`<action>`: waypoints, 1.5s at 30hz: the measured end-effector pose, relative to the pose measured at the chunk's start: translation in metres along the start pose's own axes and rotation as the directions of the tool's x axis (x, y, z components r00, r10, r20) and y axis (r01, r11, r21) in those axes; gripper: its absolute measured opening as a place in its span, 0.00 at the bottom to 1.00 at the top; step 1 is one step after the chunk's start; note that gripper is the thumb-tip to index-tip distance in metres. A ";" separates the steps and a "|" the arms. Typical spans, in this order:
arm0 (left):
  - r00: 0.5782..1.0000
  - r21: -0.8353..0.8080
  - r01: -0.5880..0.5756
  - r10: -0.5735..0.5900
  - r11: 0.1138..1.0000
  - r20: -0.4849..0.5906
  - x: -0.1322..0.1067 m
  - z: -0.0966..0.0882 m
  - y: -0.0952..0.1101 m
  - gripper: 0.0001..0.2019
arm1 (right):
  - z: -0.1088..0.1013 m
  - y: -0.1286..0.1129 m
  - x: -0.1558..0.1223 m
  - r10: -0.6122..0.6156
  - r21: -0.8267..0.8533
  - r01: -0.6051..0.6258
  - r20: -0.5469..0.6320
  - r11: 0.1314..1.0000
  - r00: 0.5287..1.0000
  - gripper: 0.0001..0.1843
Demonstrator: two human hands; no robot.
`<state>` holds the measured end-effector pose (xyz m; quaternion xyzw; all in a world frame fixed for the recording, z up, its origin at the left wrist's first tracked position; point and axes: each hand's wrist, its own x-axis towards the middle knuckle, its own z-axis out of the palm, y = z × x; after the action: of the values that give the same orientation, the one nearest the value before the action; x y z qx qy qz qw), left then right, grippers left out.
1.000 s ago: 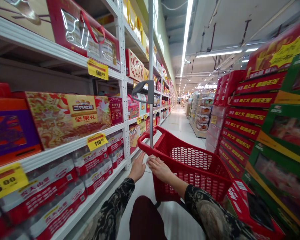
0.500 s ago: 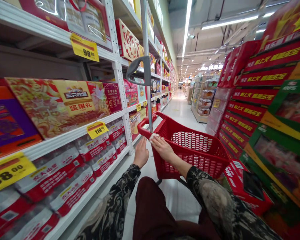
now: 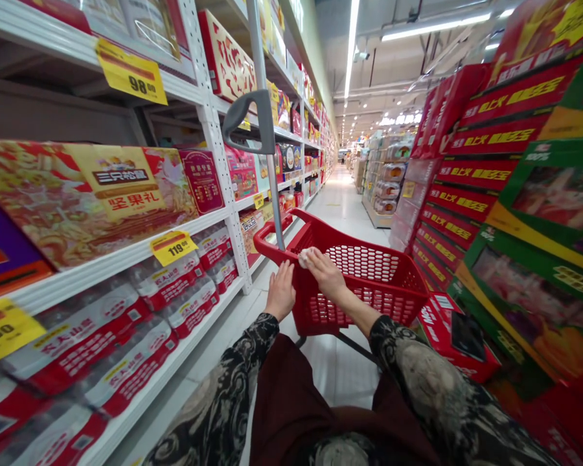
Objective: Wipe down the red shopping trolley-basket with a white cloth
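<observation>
A red plastic shopping basket [image 3: 369,285] on wheels stands in the aisle in front of me, with a tall grey pull handle [image 3: 260,120] rising from its near rim. My left hand [image 3: 280,292] rests against the basket's near left corner with fingers stretched out. My right hand [image 3: 324,270] lies on the near rim and presses a small white cloth or tissue [image 3: 303,257] onto it. Nothing shows inside the basket.
White shelves [image 3: 126,259] on the left carry gift boxes [image 3: 92,194], shrink-wrapped bottle packs [image 3: 126,362] and yellow price tags [image 3: 172,247]. Stacked red and green cartons [image 3: 515,194] wall the right side. The tiled aisle [image 3: 340,200] runs on ahead.
The view has dropped and swung right. My right hand has slid with the white cloth along the basket's near rim, and my left hand has stayed at the left corner.
</observation>
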<state>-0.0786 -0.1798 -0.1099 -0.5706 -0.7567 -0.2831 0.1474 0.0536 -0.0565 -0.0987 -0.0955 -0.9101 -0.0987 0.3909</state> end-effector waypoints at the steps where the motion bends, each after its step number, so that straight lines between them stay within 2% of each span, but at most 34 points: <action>1: 1.000 0.010 -0.013 0.013 1.000 0.006 0.000 0.000 0.003 0.31 | 0.001 0.002 0.001 0.002 -0.016 -0.002 0.014 1.000 1.000 0.25; 4: 0.999 0.035 -0.039 0.038 0.999 0.030 0.000 0.002 0.012 0.31 | 0.016 0.002 -0.020 -0.037 -0.060 0.043 0.097 0.997 0.995 0.27; 8: 0.995 0.043 -0.067 0.064 0.997 0.080 -0.006 0.006 0.021 0.31 | 0.042 0.000 -0.073 -0.038 -0.094 0.056 0.187 0.994 0.982 0.28; 11: 0.989 0.029 -0.088 0.084 0.996 0.118 -0.011 0.011 0.028 0.32 | 0.044 0.003 -0.099 -0.049 -0.080 0.073 0.269 0.994 0.962 0.27; 13: 0.985 0.018 -0.096 0.093 0.995 0.145 -0.013 0.015 0.034 0.32 | 0.032 0.008 -0.100 -0.059 -0.058 0.075 0.239 0.996 0.969 0.27; 17: 0.982 0.014 -0.101 0.097 0.995 0.160 -0.010 0.021 0.047 0.32 | -0.006 0.026 -0.076 0.014 -0.029 -0.016 -0.042 0.999 0.999 0.26; 19: 0.982 0.016 -0.112 0.108 0.994 0.157 -0.007 0.023 0.054 0.32 | -0.018 0.037 -0.069 0.067 -0.031 -0.071 -0.107 0.997 0.992 0.27; 21: 0.978 0.013 -0.134 0.130 0.991 0.166 -0.005 0.025 0.063 0.32 | -0.019 0.043 -0.074 0.077 -0.042 -0.080 -0.088 0.996 0.993 0.26; 23: 0.970 0.005 -0.157 0.153 0.988 0.188 -0.006 0.026 0.070 0.31 | -0.010 0.042 -0.092 0.066 -0.061 -0.068 -0.030 0.996 0.997 0.25; 27: 0.955 -0.015 -0.171 0.170 0.985 0.244 -0.012 0.030 0.080 0.31 | 0.014 0.029 -0.132 0.089 -0.089 -0.082 0.073 0.993 0.993 0.25; 30: 0.947 -0.024 -0.166 0.166 0.986 0.273 -0.017 0.034 0.081 0.31 | 0.016 0.024 -0.145 0.086 -0.056 -0.080 0.104 0.995 0.991 0.25; 33: 0.943 -0.022 -0.160 0.159 0.987 0.292 -0.017 0.037 0.082 0.31 | 0.000 0.034 -0.140 0.118 -0.014 -0.118 0.009 0.993 0.993 0.26; 35: 0.944 -0.026 -0.161 0.162 0.987 0.287 -0.016 0.038 0.085 0.31 | -0.013 0.046 -0.133 0.190 -0.005 -0.191 -0.088 0.982 0.978 0.27; 37: 0.945 -0.052 -0.161 0.169 0.986 0.279 -0.015 0.039 0.090 0.31 | -0.021 0.056 -0.130 0.258 -0.001 -0.260 -0.122 0.966 0.958 0.27; 39: 0.943 -0.107 -0.148 0.173 0.983 0.283 -0.015 0.042 0.098 0.31 | -0.022 0.058 -0.131 0.289 0.016 -0.289 -0.089 0.957 0.953 0.27; 42: 0.942 -0.270 -0.095 0.175 0.958 0.288 -0.016 0.049 0.110 0.32 | -0.019 0.044 -0.136 0.293 0.097 -0.288 -0.048 0.953 0.955 0.27; 44: 0.953 -0.452 -0.022 0.156 0.892 0.261 -0.014 0.055 0.117 0.34 | -0.020 0.030 -0.136 0.295 0.186 -0.280 -0.060 0.942 0.954 0.28; 45: 0.960 -0.559 0.033 0.129 0.829 0.248 -0.013 0.059 0.120 0.34 | -0.023 0.024 -0.135 0.306 0.233 -0.281 -0.078 0.931 0.949 0.30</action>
<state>0.0454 -0.1321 -0.1324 -0.6413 -0.6394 -0.4053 -0.1250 0.1667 -0.0527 -0.1796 -0.1811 -0.8673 0.0567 0.4601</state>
